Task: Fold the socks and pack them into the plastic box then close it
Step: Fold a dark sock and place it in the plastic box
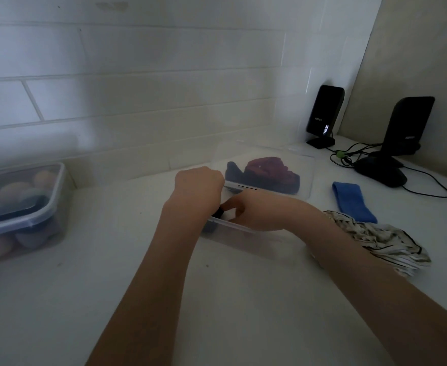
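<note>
Both hands reach into the clear plastic box (pixel 243 233) on the desk (pixel 137 273) — left hand (pixel 198 184) fisted, contents unseen; right hand (pixel 243 211) pinching a dark sock (pixel 218 213) inside. Blue sock (pixel 353 202) lies right of the box.

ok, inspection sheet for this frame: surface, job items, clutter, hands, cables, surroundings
Surface: white countertop, dimly lit.
Job's things: clear plastic box open under both hands; its clear lid lies just behind, with dark red and navy socks showing at it; blue sock and striped cloth lie right of the box.
Clutter: lidded container of rounded items at the left edge.
Hands: left hand curled at the box's far rim; right hand, fingers on a dark item in the box, grip unclear.
Cables: black cables by two black speakers.
Surroundings: white tiled wall.
</note>
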A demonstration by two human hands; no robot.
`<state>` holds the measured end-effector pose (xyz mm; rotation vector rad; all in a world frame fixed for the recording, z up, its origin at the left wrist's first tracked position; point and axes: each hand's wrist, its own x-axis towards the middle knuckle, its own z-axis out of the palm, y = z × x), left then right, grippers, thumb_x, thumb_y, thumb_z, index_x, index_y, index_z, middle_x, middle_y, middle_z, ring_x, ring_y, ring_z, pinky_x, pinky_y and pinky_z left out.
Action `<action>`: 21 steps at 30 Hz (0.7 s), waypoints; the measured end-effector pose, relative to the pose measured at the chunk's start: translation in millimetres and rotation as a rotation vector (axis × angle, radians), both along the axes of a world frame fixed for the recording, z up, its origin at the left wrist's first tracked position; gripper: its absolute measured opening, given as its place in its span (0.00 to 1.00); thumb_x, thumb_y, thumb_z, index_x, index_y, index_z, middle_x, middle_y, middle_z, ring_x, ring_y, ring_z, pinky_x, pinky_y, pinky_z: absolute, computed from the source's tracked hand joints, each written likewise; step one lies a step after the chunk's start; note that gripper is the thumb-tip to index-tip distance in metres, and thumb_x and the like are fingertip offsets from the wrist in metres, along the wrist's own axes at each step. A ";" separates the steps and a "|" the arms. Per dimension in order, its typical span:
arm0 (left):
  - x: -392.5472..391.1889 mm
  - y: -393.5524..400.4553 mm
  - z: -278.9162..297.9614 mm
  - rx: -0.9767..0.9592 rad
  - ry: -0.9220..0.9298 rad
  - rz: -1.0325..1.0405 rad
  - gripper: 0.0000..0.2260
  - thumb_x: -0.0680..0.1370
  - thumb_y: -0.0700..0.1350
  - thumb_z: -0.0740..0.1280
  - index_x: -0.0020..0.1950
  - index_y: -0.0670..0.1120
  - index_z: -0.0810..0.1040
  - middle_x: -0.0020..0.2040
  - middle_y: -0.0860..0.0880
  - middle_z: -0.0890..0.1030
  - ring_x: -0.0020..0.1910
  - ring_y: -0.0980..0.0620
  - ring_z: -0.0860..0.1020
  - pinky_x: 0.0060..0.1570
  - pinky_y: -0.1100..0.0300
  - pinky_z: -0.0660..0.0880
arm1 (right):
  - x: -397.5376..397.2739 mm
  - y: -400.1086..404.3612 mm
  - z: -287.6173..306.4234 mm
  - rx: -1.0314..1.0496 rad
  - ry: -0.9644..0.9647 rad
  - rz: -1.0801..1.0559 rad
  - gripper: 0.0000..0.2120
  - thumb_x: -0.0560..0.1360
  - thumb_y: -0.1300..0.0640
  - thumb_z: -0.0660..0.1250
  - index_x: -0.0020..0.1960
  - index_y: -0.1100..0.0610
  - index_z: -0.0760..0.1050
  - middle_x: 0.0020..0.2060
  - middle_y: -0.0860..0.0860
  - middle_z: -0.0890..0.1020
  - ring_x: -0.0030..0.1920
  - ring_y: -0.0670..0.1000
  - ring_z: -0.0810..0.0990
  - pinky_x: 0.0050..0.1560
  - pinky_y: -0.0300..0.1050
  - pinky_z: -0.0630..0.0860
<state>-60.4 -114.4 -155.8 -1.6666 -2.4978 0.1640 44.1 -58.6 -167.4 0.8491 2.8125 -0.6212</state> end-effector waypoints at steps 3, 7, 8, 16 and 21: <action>5.1 0.7 -2.1 -0.067 0.067 -0.018 0.04 0.77 0.44 0.63 0.50 0.46 0.76 0.38 0.49 0.69 0.42 0.48 0.72 0.43 0.57 0.64 | -0.6 3.7 -4.2 -0.016 -0.003 -0.016 0.19 0.78 0.47 0.60 0.68 0.45 0.70 0.60 0.50 0.78 0.51 0.50 0.76 0.51 0.39 0.71; 3.5 0.4 -0.5 -0.066 0.066 -0.037 0.05 0.77 0.43 0.63 0.52 0.46 0.76 0.36 0.50 0.66 0.42 0.48 0.71 0.42 0.58 0.64 | 3.4 9.9 -8.7 -0.031 -0.007 -0.055 0.20 0.77 0.47 0.61 0.69 0.44 0.70 0.64 0.48 0.77 0.60 0.52 0.75 0.55 0.39 0.66; 3.8 -0.1 -0.6 -0.059 0.071 -0.040 0.06 0.77 0.42 0.63 0.52 0.45 0.76 0.37 0.49 0.67 0.44 0.48 0.73 0.42 0.58 0.64 | 4.0 11.1 -9.7 -0.029 -0.003 -0.063 0.20 0.77 0.47 0.62 0.69 0.45 0.70 0.64 0.48 0.77 0.60 0.51 0.75 0.55 0.39 0.65; -3.8 -1.2 -0.6 0.098 -0.187 -0.008 0.09 0.74 0.40 0.66 0.53 0.47 0.79 0.52 0.48 0.78 0.50 0.47 0.77 0.44 0.57 0.69 | 8.3 9.7 -6.0 -0.009 0.088 0.004 0.21 0.77 0.51 0.63 0.70 0.45 0.68 0.42 0.43 0.72 0.40 0.44 0.69 0.44 0.34 0.65; -18.4 -6.3 1.0 0.135 -0.293 0.045 0.12 0.72 0.36 0.68 0.54 0.45 0.77 0.58 0.43 0.73 0.56 0.43 0.74 0.49 0.54 0.71 | 4.7 6.5 -6.3 -0.067 0.201 0.083 0.18 0.77 0.54 0.63 0.67 0.47 0.73 0.48 0.48 0.79 0.37 0.41 0.73 0.40 0.26 0.68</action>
